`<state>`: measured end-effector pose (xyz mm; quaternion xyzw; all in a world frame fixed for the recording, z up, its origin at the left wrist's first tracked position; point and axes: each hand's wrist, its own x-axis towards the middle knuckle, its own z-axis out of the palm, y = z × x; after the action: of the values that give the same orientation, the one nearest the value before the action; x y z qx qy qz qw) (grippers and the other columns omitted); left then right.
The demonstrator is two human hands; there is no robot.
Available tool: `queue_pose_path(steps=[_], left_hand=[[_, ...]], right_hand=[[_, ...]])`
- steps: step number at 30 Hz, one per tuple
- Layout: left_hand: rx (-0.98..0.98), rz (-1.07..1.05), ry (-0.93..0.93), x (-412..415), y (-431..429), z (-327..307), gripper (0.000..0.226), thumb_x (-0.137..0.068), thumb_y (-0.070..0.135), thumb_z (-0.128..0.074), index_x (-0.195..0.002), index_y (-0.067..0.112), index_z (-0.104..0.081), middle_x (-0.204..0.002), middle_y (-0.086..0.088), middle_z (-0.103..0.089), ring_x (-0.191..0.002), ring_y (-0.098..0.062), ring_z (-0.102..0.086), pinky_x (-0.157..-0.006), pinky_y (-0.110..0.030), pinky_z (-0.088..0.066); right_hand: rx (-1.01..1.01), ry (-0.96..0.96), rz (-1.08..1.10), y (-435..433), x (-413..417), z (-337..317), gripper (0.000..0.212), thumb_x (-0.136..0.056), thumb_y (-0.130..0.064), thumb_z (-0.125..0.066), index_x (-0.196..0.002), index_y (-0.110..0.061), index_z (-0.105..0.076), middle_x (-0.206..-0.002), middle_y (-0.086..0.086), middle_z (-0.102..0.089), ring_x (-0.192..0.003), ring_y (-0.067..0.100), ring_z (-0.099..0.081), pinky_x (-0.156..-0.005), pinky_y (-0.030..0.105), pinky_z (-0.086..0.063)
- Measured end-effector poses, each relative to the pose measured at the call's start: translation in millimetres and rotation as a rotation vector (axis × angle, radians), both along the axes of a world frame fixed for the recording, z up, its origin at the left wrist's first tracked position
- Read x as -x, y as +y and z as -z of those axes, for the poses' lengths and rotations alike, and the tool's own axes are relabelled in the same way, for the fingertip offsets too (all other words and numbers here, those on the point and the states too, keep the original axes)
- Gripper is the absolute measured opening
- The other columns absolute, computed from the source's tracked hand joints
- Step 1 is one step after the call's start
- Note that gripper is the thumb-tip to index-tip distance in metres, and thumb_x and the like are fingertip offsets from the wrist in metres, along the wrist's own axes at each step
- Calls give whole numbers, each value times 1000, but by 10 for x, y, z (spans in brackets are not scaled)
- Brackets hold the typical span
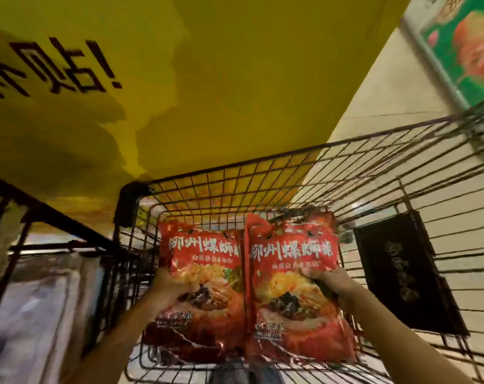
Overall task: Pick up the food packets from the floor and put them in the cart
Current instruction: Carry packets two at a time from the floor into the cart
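Two red food packets with white lettering and a noodle picture are held side by side over the wire cart (263, 173). My left hand (169, 286) grips the left packet (205, 261) at its left edge. My right hand (328, 281) grips the right packet (288, 253) at its right edge. Both packets sit inside the cart's basket walls, upright and facing me. Whether they rest on the cart's bottom is not visible.
A dark packet (401, 273) lies beyond the cart's right wire wall. A large yellow sign with black characters (180, 79) fills the upper view. A dark metal rack (41, 245) stands at the left. A green and orange poster (462, 45) is at the top right.
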<state>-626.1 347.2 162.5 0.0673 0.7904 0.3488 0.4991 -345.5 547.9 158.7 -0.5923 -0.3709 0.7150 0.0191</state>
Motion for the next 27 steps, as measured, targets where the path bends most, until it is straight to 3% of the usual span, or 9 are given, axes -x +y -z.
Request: queue_pose_path(steps=[4, 6, 8, 11, 15, 18, 20, 22, 27], left_hand=[[-17, -76, 4, 97, -246, 396, 45, -47, 4, -93, -82, 14, -67, -91, -9, -71, -92, -26, -64, -61, -21, -53], [-11, -159, -31, 110, -351, 484, 60, -31, 9, -94, -84, 13, -66, -95, -18, -71, -78, -23, -68, -56, -20, -55], [-32, -175, -6, 71, -370, 450, 91, -20, 20, -95, -105, 9, -62, -106, -17, -67, -76, -20, -70, -61, -25, -55], [7, -22, 391, -88, -290, 259, 115, -47, 10, -94, -143, 8, -30, -126, -15, -54, -108, -31, -58, -83, -32, -46], [-20, 769, 992, -172, -293, 394, 103, -60, 31, -83, -146, 23, -27, -153, -16, -31, -141, -39, -24, -108, -57, -31], [68, 1085, 873, -191, -325, 553, 98, -68, 83, -45, -149, 32, -23, -159, -6, -15, -146, -29, -2, -115, -57, -9], [137, 1142, 818, -172, -354, 656, 121, -54, 99, -33, -150, 26, -24, -159, -9, -15, -145, -30, -1, -114, -50, 4], [153, 1187, 788, -149, -383, 706, 128, -50, 101, -32, -151, 23, -23, -159, -12, -14, -145, -32, 1, -113, -47, 9], [132, 1138, 747, -127, -372, 634, 126, -49, 101, -33, -149, 25, -26, -157, -9, -20, -144, -30, -5, -116, -47, 1]], right_hand=[[54, -18, 46, -114, 104, 374, 112, -7, -33, -94, -109, -2, -60, -103, 20, -70, -89, 36, -69, -66, 39, -58], [71, -74, 18, -177, 179, 439, 100, -19, -29, -95, -108, -3, -59, -101, 19, -70, -89, 36, -69, -70, 40, -57], [45, -128, -26, -249, 242, 468, 65, -50, -14, -90, -105, -2, -59, -98, 18, -69, -84, 33, -68, -70, 38, -55], [-40, -246, 14, -382, 276, 538, 37, -66, -3, -80, -97, -4, -59, -90, 13, -67, -73, 23, -64, -70, 37, -53], [-331, -402, -135, -512, 356, 527, 103, -56, -19, -89, -138, -14, -27, -121, 9, -57, -105, 26, -60, -95, 48, -49], [-591, -675, -628, -536, 445, 492, 146, -49, -44, -88, -148, -28, 17, -157, 12, 3, -145, 34, -8, -113, 53, -20], [-697, -712, -995, -596, 507, 500, 145, -55, -51, -81, -138, -33, 36, -148, 5, 37, -140, 32, 23, -111, 60, -2], [-672, -677, -1228, -671, 572, 503, 141, -62, -50, -78, -131, -33, 44, -141, 7, 46, -136, 36, 31, -107, 68, 5], [-622, -711, -1280, -743, 662, 464, 139, -69, -42, -77, -130, -29, 47, -138, 11, 46, -136, 40, 30, -111, 64, -2]])
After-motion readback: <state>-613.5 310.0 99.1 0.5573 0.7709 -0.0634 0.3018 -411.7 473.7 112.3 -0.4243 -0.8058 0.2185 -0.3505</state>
